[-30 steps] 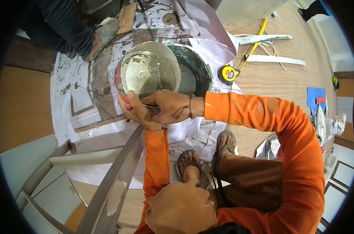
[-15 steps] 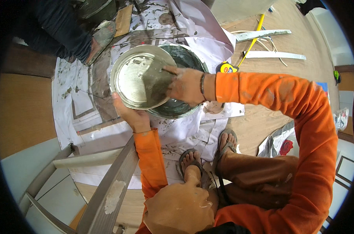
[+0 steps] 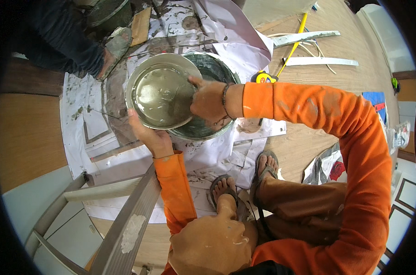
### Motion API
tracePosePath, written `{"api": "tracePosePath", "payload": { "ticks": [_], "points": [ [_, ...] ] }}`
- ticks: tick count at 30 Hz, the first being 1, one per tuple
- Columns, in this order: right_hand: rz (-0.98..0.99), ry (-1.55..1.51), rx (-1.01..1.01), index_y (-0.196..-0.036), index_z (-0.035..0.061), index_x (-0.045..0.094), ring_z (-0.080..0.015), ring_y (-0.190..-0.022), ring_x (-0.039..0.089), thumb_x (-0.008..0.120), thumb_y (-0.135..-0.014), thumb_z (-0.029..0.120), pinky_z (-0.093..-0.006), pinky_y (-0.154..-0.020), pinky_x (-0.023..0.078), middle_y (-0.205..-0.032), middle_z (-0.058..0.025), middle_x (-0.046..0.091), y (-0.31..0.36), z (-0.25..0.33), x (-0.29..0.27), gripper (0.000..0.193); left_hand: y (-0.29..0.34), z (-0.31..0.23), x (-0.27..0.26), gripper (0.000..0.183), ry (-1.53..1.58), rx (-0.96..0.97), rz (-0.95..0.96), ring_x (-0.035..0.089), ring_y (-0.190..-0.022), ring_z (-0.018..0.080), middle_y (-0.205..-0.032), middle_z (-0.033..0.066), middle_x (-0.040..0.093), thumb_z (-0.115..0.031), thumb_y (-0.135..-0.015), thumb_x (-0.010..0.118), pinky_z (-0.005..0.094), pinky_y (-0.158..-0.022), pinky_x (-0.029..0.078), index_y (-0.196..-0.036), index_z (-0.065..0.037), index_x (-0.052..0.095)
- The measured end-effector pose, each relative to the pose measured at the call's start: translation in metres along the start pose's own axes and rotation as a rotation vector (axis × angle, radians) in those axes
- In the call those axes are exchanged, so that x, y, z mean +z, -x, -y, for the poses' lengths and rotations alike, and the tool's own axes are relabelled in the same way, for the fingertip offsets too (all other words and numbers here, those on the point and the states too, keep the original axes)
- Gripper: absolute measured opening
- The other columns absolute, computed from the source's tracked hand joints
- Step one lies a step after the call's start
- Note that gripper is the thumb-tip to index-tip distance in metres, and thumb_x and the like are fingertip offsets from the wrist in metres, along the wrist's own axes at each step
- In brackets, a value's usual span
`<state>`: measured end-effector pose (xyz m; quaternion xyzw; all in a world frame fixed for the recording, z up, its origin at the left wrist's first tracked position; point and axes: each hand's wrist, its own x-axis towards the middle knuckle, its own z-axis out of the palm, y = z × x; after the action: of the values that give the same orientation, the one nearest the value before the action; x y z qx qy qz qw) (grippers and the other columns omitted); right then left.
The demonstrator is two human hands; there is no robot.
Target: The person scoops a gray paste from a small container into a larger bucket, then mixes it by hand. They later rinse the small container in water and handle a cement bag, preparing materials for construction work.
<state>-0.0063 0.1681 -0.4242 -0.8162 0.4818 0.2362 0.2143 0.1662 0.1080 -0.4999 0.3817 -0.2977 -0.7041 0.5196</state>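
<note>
A round metal pan with a wet, shiny inside is held over a dark bucket. My left hand grips the pan at its lower left, thumb up along the rim and the other fingers hidden beneath. At the pan's right rim my right hand has its fingers curled over the edge, one digit reaching inward; the hand is slightly blurred. The pan covers the left part of the bucket, and my right hand hides some of the rest.
Smeared white sheets cover the floor. A ladder stands at lower left. Another person's leg is at upper left, near a mortar tub. An extended tape measure and metal strips lie to the right.
The pan and both hands have shifted slightly left. The pan's inside, patchy with dark marks before, now looks wet and more even. My right hand has drawn its fingers back toward the rim.
</note>
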Motion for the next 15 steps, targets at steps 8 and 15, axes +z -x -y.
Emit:
{"api": "tracePosePath", "payload": {
  "ticks": [8, 15],
  "points": [
    [-0.771, -0.374, -0.191, -0.144, -0.0003, 0.038, -0.0369, -0.139, 0.038, 0.042, -0.098, 0.031, -0.0533, -0.114, 0.029, -0.146, -0.0254, 0.043, -0.063, -0.003, 0.047, 0.056, 0.003, 0.004, 0.005, 0.055, 0.002, -0.011, 0.068, 0.058, -0.116, 0.0246, -0.127, 0.0143, 0.058, -0.041, -0.098, 0.048, 0.0388, -0.098, 0.047, -0.132, 0.002, 0.05],
    [-1.016, -0.458, 0.09, -0.148, -0.0096, 0.021, -0.0523, -0.138, 0.03, 0.045, -0.095, 0.048, -0.0493, -0.116, 0.027, -0.155, -0.0345, 0.016, -0.09, -0.001, 0.054, 0.082, 0.003, 0.002, 0.001, 0.056, 0.048, 0.029, 0.019, 0.058, -0.116, 0.0251, -0.128, 0.0164, 0.057, -0.041, -0.098, 0.049, 0.0382, -0.098, 0.048, -0.131, 0.005, 0.049]
  ]
}}
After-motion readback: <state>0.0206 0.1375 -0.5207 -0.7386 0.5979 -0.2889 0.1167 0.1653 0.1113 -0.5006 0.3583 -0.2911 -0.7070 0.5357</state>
